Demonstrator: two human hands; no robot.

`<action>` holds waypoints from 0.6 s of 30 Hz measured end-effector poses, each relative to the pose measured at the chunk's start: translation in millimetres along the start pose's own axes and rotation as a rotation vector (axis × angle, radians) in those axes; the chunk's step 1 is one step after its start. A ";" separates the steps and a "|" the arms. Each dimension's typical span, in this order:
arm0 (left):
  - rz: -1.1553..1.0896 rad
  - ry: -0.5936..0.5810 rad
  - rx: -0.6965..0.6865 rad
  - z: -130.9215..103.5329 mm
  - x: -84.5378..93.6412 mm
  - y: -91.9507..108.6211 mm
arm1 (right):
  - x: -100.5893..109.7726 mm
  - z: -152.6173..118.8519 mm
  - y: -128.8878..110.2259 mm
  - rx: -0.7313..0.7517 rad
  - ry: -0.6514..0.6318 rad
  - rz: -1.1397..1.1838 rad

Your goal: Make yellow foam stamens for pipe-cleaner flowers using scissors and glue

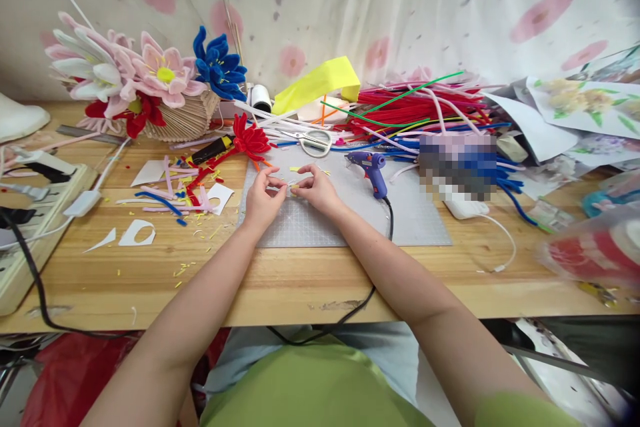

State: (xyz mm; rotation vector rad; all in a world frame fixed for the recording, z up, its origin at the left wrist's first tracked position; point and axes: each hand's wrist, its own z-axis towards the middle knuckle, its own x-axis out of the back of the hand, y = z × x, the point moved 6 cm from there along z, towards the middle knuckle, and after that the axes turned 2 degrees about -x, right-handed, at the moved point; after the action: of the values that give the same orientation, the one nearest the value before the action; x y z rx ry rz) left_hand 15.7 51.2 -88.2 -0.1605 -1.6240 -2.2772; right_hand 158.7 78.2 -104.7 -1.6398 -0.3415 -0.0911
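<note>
Over the grey cutting mat [415,223], my left hand [264,200] and my right hand [319,190] meet fingertip to fingertip. Both are pinched around something thin and pale, too small to name. Small yellow pieces [296,169] lie on the mat just behind the fingers. Right of my right hand rests a purple glue gun [374,172], its black cord running down to the table edge. A red pipe-cleaner flower [250,137] is behind my left hand, and white-handled scissors [317,141] lie behind both hands.
Finished fuzzy flowers [165,73] stand in a pleated holder [187,119] at the back left. Bundled pipe cleaners [400,103] fill the back, beside a yellow strip [320,87]. Cut paper [137,233] and scraps lie left. A power strip [65,213] borders the left; a plastic cup [595,250] the right.
</note>
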 end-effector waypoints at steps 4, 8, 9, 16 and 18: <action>0.005 -0.037 0.001 -0.2 -0.7 -1.0 | 1.3 -1.2 -1.5 0.037 0.012 -0.042; 0.014 -0.043 0.007 -1.0 -0.9 -0.3 | -0.3 -3.2 -2.7 0.060 0.010 -0.038; 0.014 -0.038 0.011 -1.0 -0.6 -0.7 | -0.9 -3.4 -1.6 0.049 0.010 -0.024; 0.014 -0.034 0.030 -0.5 0.4 -6.2 | -4.9 -2.9 3.6 -0.014 -0.006 0.101; 0.021 -0.036 0.033 -0.4 0.2 -6.7 | -5.3 -3.1 3.0 -0.018 -0.007 0.121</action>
State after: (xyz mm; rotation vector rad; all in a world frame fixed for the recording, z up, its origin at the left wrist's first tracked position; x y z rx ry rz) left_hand 13.3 52.7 -94.3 -0.2110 -1.6689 -2.2428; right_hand 155.0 74.1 -108.7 -1.6749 -0.2461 0.0030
